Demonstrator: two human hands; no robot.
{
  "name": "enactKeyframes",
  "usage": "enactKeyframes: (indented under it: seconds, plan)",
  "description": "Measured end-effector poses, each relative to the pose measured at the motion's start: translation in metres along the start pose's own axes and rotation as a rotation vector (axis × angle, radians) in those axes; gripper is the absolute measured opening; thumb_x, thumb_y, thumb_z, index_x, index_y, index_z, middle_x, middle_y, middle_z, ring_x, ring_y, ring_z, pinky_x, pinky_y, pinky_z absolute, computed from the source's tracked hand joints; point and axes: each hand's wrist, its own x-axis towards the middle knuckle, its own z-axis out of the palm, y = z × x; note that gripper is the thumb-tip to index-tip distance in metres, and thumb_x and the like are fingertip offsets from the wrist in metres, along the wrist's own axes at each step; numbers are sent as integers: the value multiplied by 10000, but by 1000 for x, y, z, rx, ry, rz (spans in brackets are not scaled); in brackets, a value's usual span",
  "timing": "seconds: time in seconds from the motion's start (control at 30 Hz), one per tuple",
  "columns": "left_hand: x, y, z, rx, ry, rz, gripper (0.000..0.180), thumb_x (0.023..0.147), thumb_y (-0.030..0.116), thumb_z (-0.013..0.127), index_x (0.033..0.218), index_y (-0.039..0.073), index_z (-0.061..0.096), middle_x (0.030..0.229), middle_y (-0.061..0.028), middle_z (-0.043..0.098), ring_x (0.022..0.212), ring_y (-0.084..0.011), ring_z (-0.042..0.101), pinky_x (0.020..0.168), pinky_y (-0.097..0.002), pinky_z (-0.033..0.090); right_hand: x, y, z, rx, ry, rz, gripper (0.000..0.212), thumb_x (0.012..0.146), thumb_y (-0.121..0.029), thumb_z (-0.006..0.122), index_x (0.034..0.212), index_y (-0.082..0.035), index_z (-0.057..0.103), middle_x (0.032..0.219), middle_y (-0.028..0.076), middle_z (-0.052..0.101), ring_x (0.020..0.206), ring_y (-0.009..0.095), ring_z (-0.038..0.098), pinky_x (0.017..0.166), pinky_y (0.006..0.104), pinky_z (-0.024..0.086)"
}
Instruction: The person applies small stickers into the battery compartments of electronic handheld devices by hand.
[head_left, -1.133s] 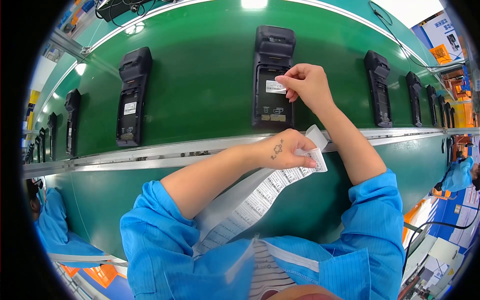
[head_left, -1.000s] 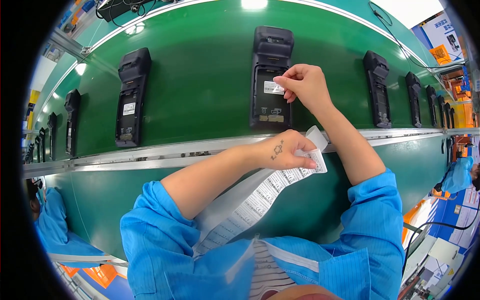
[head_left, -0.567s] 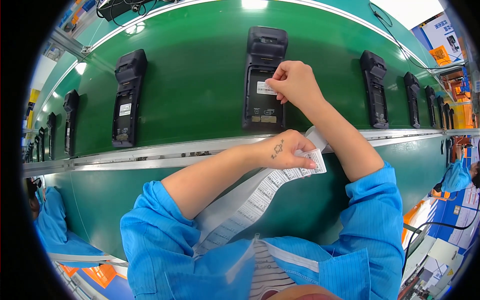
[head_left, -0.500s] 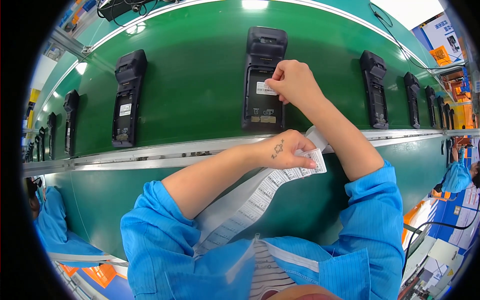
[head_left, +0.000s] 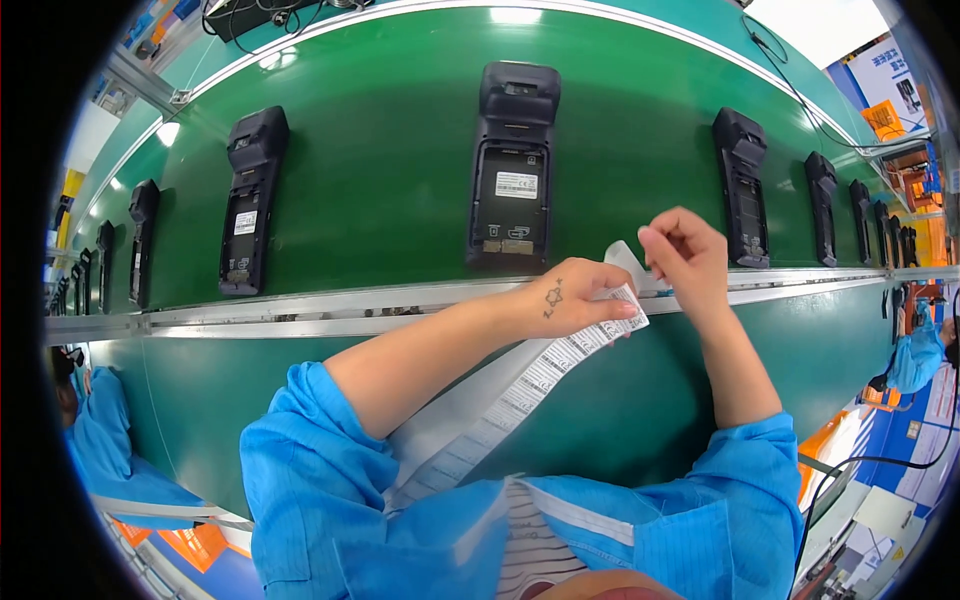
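Left hand (head_left: 575,300) closed in a firm grip on the top end of a long white label strip (head_left: 520,385), thumb and fingers pinching it just over the metal rail (head_left: 300,312) at the near edge of the green conveyor belt (head_left: 380,170). Strip running down and to the left from that hand, across the lower green panel, toward the blue sleeves (head_left: 320,480) at the bottom of the view; small printed labels in a row along one side, bare backing beside them. Right hand (head_left: 685,255) raised just beside the left one, at the curled free end of the strip, fingertips pinched narrow together; cannot tell whether a label sits between them.

Straight ahead on the belt, a black handheld terminal (head_left: 512,165) lying back-up, battery bay open, a small white label already stuck inside the bay. Well apart from both hands. Further black terminals in a row along the belt: one to the left (head_left: 250,200), one to the right (head_left: 742,185), more shrinking toward both rims.

At the far left edge and far right edge, parts of other people in blue work coats (head_left: 95,420), hands not in view.
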Motion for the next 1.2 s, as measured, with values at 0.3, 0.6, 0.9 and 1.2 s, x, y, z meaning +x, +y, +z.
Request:
enactKeyframes:
  seconds: [0.3,0.6,0.9,1.2]
  plan:
    - [2,16,4,-172,255,8,192,774,171,584,820,-14,612,692,-31,597,596,-49,518,525,-181,405,-29,23,7,527,-8,33,107,782,-97,567,818,-8,520,675,27,537,544,54,497,441,163,387]
    - [9,18,9,-35,397,-150,266,780,222,579,688,-25,617,583,-25,567,511,-39,479,444,-183,366,-35,26,4,660,46,-2,74,772,-40,563,812,2,517,684,54,549,558,76,522,446,178,417]
    - [20,12,17,-182,313,-44,212,778,165,574,888,-16,568,760,-40,594,662,-66,526,587,-196,418,-32,32,1,599,163,-120,81,743,7,583,792,-12,521,731,30,541,587,62,515,474,170,424]
    - [23,16,19,-161,172,-170,187,764,126,585,873,-20,545,705,-60,599,604,-98,562,562,-213,449,13,50,-74,418,583,-257,57,778,-47,545,775,8,532,650,64,549,545,120,533,508,238,450]
